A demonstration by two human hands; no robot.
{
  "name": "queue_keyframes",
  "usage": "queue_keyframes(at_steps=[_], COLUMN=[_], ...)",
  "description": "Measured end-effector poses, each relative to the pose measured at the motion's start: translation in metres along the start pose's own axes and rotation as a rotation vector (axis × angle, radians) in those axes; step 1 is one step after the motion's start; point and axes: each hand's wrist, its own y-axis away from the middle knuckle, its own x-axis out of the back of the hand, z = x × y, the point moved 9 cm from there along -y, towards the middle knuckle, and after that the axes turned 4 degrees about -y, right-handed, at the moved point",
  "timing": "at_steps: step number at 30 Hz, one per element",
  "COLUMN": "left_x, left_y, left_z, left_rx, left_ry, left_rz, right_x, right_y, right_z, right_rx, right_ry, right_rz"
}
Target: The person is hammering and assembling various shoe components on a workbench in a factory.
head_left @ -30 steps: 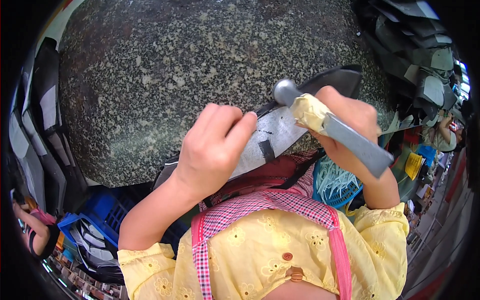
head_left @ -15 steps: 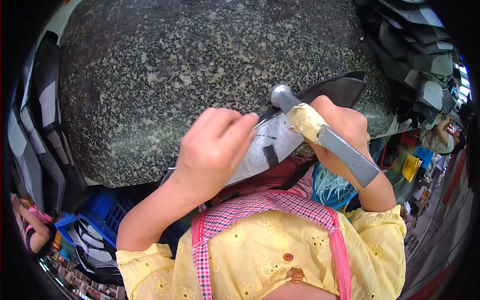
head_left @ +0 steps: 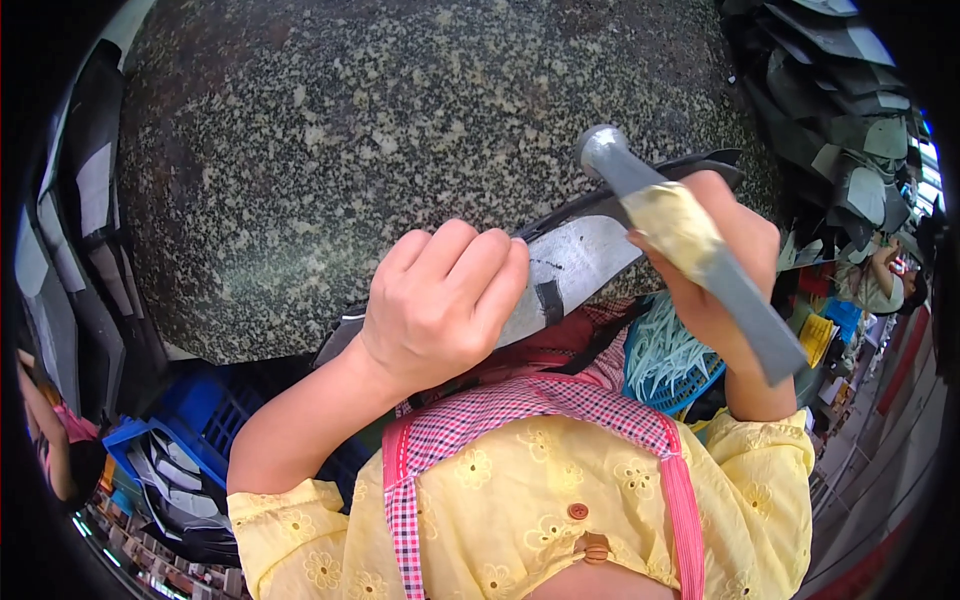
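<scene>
A hammer (head_left: pixel 758 312) with a rounded end, a long flat end and yellowish tape round its middle is in my right hand (head_left: pixel 735 255). My fingers are closed on it, and its handle is mostly hidden. The hammer is over the right part of a curved grey-and-black sheet piece (head_left: pixel 585 260), which lies along the near edge of a speckled stone slab (head_left: pixel 400 130). My left hand (head_left: pixel 440 300) is closed over the left part of this piece, fingertips at its dark far edge. A small black patch and a dark mark show on its grey face.
Dark and grey sheet pieces are piled at the right (head_left: pixel 860 130) and left (head_left: pixel 95 200) of the slab. Below it are a blue crate (head_left: pixel 135 430) with cut pieces and a blue basket (head_left: pixel 690 395) of pale strips. Other people are at both far sides.
The hammer and my right hand have moved to the right. My left hand has shifted slightly right along the piece, whose dark edge now shows between my hands.
</scene>
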Motion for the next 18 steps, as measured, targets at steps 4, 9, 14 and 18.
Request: queue_keyframes(at_steps=[4, 9, 14, 18], left_x=[-0.002, 0.001, 0.053, 0.077], left_y=[-0.001, -0.003, -0.016, -0.016], left_z=[-0.003, -0.011, 0.017, 0.045], left_rx=[0.002, 0.059, -0.253, -0.547], left_ry=[-0.001, 0.117, 0.003, -0.058], left_rz=[0.009, -0.003, 0.160, 0.175], right_x=[0.000, 0.008, 0.068, 0.089], right_y=[0.003, 0.006, 0.012, 0.019], right_z=[-0.015, 0.006, 0.039, 0.111], right_rx=[0.069, -0.081, -0.036, -0.510], right_ry=[-0.093, -0.109, -0.332, -0.441], right_rz=[-0.006, -0.033, 0.328, 0.218])
